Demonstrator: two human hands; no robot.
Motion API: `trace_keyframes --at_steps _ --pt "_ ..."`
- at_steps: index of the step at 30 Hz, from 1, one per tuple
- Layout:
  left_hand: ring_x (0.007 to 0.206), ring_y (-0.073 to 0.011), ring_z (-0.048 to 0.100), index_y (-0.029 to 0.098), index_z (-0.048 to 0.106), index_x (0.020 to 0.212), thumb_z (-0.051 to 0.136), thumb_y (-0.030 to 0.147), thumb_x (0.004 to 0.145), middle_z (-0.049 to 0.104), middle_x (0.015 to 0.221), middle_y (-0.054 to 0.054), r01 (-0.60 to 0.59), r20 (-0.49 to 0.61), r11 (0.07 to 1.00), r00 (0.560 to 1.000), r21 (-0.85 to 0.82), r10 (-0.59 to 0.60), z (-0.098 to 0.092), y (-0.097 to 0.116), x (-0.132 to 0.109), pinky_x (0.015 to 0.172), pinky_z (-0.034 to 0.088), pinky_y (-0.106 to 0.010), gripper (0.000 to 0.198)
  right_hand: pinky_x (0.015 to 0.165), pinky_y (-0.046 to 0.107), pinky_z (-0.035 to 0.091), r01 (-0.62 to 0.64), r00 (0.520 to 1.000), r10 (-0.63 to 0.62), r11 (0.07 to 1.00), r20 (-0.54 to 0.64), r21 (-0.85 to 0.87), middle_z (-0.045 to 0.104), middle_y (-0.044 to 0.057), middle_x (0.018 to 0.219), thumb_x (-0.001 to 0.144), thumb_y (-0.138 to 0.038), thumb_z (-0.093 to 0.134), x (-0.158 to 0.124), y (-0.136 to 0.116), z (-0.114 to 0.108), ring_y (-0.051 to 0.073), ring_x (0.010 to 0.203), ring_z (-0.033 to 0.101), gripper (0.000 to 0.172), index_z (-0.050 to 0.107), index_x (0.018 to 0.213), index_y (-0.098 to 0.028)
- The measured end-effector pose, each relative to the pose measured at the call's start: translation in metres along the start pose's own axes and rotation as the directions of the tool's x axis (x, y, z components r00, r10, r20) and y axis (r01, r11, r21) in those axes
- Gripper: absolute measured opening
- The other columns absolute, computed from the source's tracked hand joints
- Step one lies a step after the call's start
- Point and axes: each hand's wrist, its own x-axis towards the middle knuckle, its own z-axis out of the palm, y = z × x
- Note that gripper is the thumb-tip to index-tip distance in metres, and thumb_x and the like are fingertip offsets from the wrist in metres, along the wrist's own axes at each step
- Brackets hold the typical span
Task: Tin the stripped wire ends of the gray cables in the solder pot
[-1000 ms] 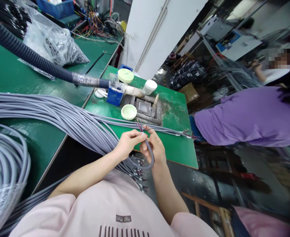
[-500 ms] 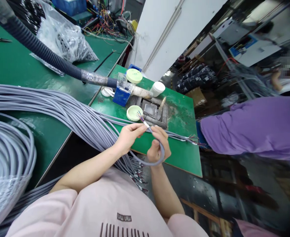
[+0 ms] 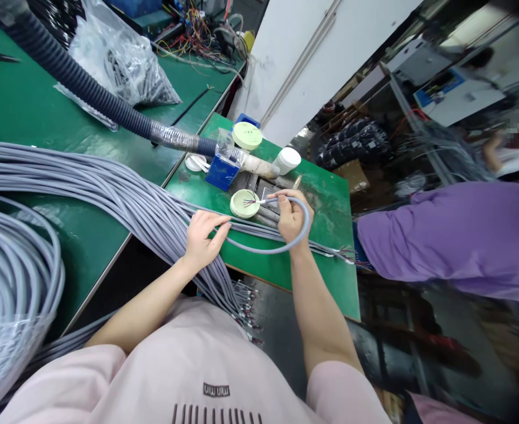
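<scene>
My right hand [image 3: 293, 217] is closed around a grey cable [image 3: 306, 215] close to its end. The cable bends in a loop behind the hand and runs back left toward my left hand [image 3: 205, 237]. Its stripped end, with thin coloured wires fanned out, points left over a shallow pale green dish [image 3: 238, 207]; whether the wires touch the dish cannot be made out. My left hand has thumb and fingers apart beside the cable, above a thick bundle of grey cables [image 3: 153, 203].
A ribbed hose [image 3: 109, 109] ends by a blue box [image 3: 221, 172]. Nearby are a white tub [image 3: 287, 159], a pale green lid [image 3: 247, 135] and a grimy metal fixture [image 3: 266, 217]. Coiled cable [image 3: 25, 259] lies left. A person in a purple sleeve [image 3: 445, 235] is at the right.
My right hand has moved up and away, bringing the wire ends over the dish. My left hand has let go of the cable end and drawn back left.
</scene>
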Motion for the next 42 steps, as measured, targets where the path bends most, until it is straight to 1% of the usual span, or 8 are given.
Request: trace_keyframes --at_steps 6,11,18,22,27,30,33,42 --pt "0.077 -0.0167 0.06 0.022 0.071 0.093 0.061 0.025 0.085 0.07 0.08 -0.003 -0.011 -0.005 1.0 1.0 -0.007 0.011 0.0 0.0 0.001 0.075 0.045 -0.034 0.013 0.086 0.037 0.046 0.074 0.992 -0.07 0.997 0.109 -0.032 0.072 0.004 0.088 0.094 -0.032 0.046 0.01 0.0 0.009 0.02 0.09 0.062 0.022 0.063 0.087 -0.021" --pt "0.076 -0.0162 0.06 0.022 0.071 0.093 0.061 0.025 0.086 0.07 0.081 -0.003 -0.028 -0.002 1.0 1.0 -0.005 0.028 0.0 -0.001 0.001 0.075 0.045 -0.033 0.013 0.088 0.037 0.044 0.099 0.981 -0.084 0.992 0.176 -0.079 0.072 0.004 0.088 0.093 -0.032 0.047 0.015 -0.001 0.014 0.02 0.09 0.061 0.021 0.063 0.087 -0.021" --pt "0.076 -0.0154 0.06 0.02 0.07 0.094 0.061 0.021 0.086 0.07 0.08 -0.003 -0.07 -0.009 0.998 0.998 -0.006 0.07 0.0 -0.001 0.001 0.075 0.045 -0.033 0.012 0.085 0.036 0.043 0.135 0.972 -0.111 0.985 0.207 -0.106 0.071 0.004 0.087 0.093 -0.03 0.047 0.016 0.001 0.018 0.02 0.089 0.06 0.021 0.064 0.087 -0.021" --pt "0.076 -0.015 0.06 0.019 0.069 0.094 0.062 0.02 0.086 0.069 0.08 -0.003 -0.066 -0.006 0.998 0.998 0.007 0.066 0.0 0.0 0.001 0.074 0.046 -0.032 0.011 0.085 0.037 0.043 0.157 0.975 -0.138 0.983 0.177 -0.099 0.072 0.003 0.086 0.093 -0.031 0.048 0.017 -0.002 0.015 0.02 0.088 0.061 0.02 0.064 0.087 -0.022" --pt "0.076 -0.0148 0.06 0.019 0.069 0.094 0.061 0.02 0.086 0.069 0.08 -0.002 -0.078 -0.009 0.997 0.997 0.013 0.078 0.0 -0.002 0.001 0.073 0.046 -0.032 0.011 0.089 0.038 0.042 0.147 0.989 -0.147 0.973 0.016 -0.175 0.071 0.003 0.088 0.094 -0.03 0.047 0.017 -0.004 -0.013 0.021 0.091 0.061 0.021 0.065 0.087 -0.023" --pt "0.075 -0.0147 0.06 0.019 0.069 0.093 0.062 0.019 0.085 0.069 0.079 -0.002 -0.081 0.0 0.997 0.997 0.013 0.081 0.0 -0.001 0.002 0.073 0.046 -0.032 0.011 0.089 0.04 0.042 0.093 0.99 -0.119 0.959 -0.081 -0.268 0.07 0.004 0.087 0.095 -0.031 0.045 0.016 0.005 -0.031 0.022 0.093 0.06 0.022 0.064 0.089 -0.022" --pt "0.075 -0.0145 0.06 0.02 0.069 0.092 0.062 0.018 0.085 0.069 0.079 -0.002 -0.081 -0.004 0.997 0.997 0.016 0.081 0.001 0.0 0.003 0.073 0.046 -0.032 0.01 0.087 0.039 0.042 0.041 0.99 -0.082 0.945 -0.114 -0.323 0.069 0.004 0.085 0.095 -0.031 0.045 0.016 0.023 -0.038 0.022 0.093 0.059 0.021 0.063 0.089 -0.021" --pt "0.076 -0.0146 0.061 0.02 0.068 0.093 0.062 0.018 0.085 0.07 0.081 -0.002 -0.089 0.008 0.996 0.996 0.025 0.088 0.0 0.0 0.003 0.074 0.046 -0.032 0.011 0.085 0.036 0.041 -0.052 0.998 0.034 0.921 -0.052 -0.386 0.071 0.006 0.086 0.091 -0.027 0.043 0.026 0.071 -0.025 0.022 0.088 0.059 0.02 0.062 0.087 -0.02"
